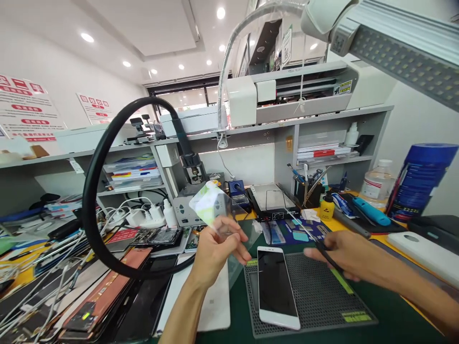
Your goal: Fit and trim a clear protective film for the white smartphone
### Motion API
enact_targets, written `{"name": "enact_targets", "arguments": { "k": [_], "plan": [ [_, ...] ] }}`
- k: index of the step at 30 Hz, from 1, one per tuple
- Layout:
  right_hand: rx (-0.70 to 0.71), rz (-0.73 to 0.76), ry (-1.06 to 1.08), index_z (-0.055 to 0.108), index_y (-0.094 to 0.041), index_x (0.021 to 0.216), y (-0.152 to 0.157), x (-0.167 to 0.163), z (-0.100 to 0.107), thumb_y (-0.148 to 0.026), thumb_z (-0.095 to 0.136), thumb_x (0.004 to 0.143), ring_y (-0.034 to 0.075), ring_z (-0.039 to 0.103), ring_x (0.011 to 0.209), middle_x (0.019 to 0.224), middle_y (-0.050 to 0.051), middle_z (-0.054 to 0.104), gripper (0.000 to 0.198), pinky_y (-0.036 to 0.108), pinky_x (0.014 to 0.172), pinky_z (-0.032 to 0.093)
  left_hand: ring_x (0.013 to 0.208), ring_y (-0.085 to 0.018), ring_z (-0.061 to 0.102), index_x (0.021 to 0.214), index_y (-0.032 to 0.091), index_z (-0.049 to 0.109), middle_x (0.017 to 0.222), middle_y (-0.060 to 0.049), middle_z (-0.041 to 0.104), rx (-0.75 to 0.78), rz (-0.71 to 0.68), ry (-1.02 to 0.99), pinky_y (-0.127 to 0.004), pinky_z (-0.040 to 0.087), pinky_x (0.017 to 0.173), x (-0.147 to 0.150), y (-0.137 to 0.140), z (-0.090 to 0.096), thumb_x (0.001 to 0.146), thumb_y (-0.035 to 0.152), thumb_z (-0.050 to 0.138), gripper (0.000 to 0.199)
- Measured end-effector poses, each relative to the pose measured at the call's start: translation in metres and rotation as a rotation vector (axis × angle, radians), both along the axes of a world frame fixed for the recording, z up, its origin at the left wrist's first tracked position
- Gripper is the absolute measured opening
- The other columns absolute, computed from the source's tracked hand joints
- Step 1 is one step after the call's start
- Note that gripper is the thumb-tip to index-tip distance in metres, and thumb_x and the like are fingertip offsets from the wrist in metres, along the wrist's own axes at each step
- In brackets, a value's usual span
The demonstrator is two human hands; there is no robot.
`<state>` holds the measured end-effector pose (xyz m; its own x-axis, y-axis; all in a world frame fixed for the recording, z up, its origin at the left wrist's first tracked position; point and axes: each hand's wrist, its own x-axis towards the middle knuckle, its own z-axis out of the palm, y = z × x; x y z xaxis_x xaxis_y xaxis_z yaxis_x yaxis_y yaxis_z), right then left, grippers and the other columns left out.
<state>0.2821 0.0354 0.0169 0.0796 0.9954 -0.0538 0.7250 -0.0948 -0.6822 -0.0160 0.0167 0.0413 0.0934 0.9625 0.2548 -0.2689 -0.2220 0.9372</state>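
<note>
My left hand [218, 246] is raised at the centre, its fingers and thumb closed on a clear plastic film [234, 272] with a green and white printed part [208, 203]. My right hand [337, 251] is closed around a slim black-handled tool [324, 251]. Its thin metal end points up and left, and its exact kind is hard to make out. Between and below the hands lies a white smartphone [278, 286], dark screen up. It rests on a grey perforated mat [322, 291], touched by neither hand.
Stacked phone parts [122, 272] and cables crowd the left. A thick black hose [89, 191] loops beside my left arm. Behind stand a flat heating plate [274, 200], a tool holder [304, 188] and a yellow bottle [326, 208]. A lamp [401, 48] hangs at upper right.
</note>
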Motion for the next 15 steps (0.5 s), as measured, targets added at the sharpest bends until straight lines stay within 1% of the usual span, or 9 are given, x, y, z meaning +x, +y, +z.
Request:
{"name": "enact_targets", "arguments": {
  "k": [1, 4, 7, 9, 11, 13, 15],
  "plan": [
    [-0.057, 0.013, -0.111, 0.043, -0.024, 0.063, -0.004, 0.008, 0.001, -0.057, 0.071, 0.082, 0.008, 0.045, 0.034, 0.043, -0.001, 0.051, 0.047, 0.029, 0.044, 0.026, 0.046, -0.019, 0.066, 0.084, 0.017, 0.063, 0.069, -0.004, 0.07, 0.01, -0.008, 0.008, -0.03, 0.053, 0.045, -0.001, 0.0, 0.0, 0.074, 0.028, 0.076, 0.02],
    [-0.172, 0.03, -0.344, 0.052, -0.021, 0.075, -0.014, 0.024, 0.008, -0.049, 0.071, 0.082, 0.007, 0.048, 0.036, 0.053, 0.002, 0.058, 0.034, 0.03, 0.047, 0.023, 0.045, -0.018, 0.065, 0.085, 0.016, 0.067, 0.068, -0.003, 0.069, 0.037, -0.033, 0.033, -0.027, 0.052, 0.043, -0.003, 0.001, -0.001, 0.075, 0.027, 0.075, 0.017],
    [-0.218, 0.087, -0.406, 0.055, -0.019, 0.078, -0.018, 0.029, 0.014, -0.04, 0.076, 0.077, 0.005, 0.05, 0.039, 0.073, 0.005, 0.066, 0.03, 0.029, 0.047, 0.022, 0.043, -0.016, 0.064, 0.086, 0.016, 0.069, 0.066, -0.002, 0.068, 0.059, -0.052, 0.05, -0.025, 0.05, 0.042, -0.004, 0.001, -0.002, 0.078, 0.027, 0.073, 0.014],
    [-0.253, 0.113, -0.417, 0.054, -0.02, 0.078, -0.016, 0.03, 0.015, -0.035, 0.077, 0.075, 0.004, 0.049, 0.039, 0.08, 0.005, 0.066, 0.028, 0.028, 0.046, 0.022, 0.045, -0.016, 0.065, 0.087, 0.016, 0.07, 0.067, -0.002, 0.068, 0.071, -0.066, 0.062, -0.024, 0.05, 0.042, -0.005, 0.002, -0.003, 0.08, 0.025, 0.07, 0.012],
    [-0.315, 0.145, -0.443, 0.053, -0.021, 0.079, -0.011, 0.031, 0.017, -0.036, 0.081, 0.069, 0.006, 0.046, 0.036, 0.075, 0.002, 0.064, 0.032, 0.027, 0.043, 0.024, 0.046, -0.016, 0.065, 0.088, 0.016, 0.071, 0.067, -0.002, 0.068, 0.08, -0.086, 0.077, -0.024, 0.049, 0.042, -0.007, 0.003, -0.004, 0.081, 0.024, 0.069, 0.011],
    [-0.386, 0.203, -0.472, 0.054, -0.023, 0.08, -0.006, 0.032, 0.02, -0.039, 0.085, 0.06, 0.011, 0.048, 0.037, 0.068, -0.001, 0.063, 0.041, 0.027, 0.041, 0.027, 0.046, -0.016, 0.066, 0.089, 0.016, 0.071, 0.068, -0.002, 0.069, 0.089, -0.108, 0.09, -0.024, 0.049, 0.041, -0.01, 0.004, -0.006, 0.082, 0.023, 0.068, 0.011],
    [-0.411, 0.27, -0.51, 0.054, -0.023, 0.079, -0.003, 0.033, 0.024, -0.042, 0.088, 0.052, 0.018, 0.054, 0.047, 0.069, 0.001, 0.064, 0.047, 0.028, 0.042, 0.031, 0.046, -0.016, 0.065, 0.09, 0.016, 0.072, 0.068, -0.002, 0.069, 0.097, -0.121, 0.099, -0.024, 0.047, 0.04, -0.013, 0.006, -0.007, 0.082, 0.022, 0.068, 0.011]
  ]
}}
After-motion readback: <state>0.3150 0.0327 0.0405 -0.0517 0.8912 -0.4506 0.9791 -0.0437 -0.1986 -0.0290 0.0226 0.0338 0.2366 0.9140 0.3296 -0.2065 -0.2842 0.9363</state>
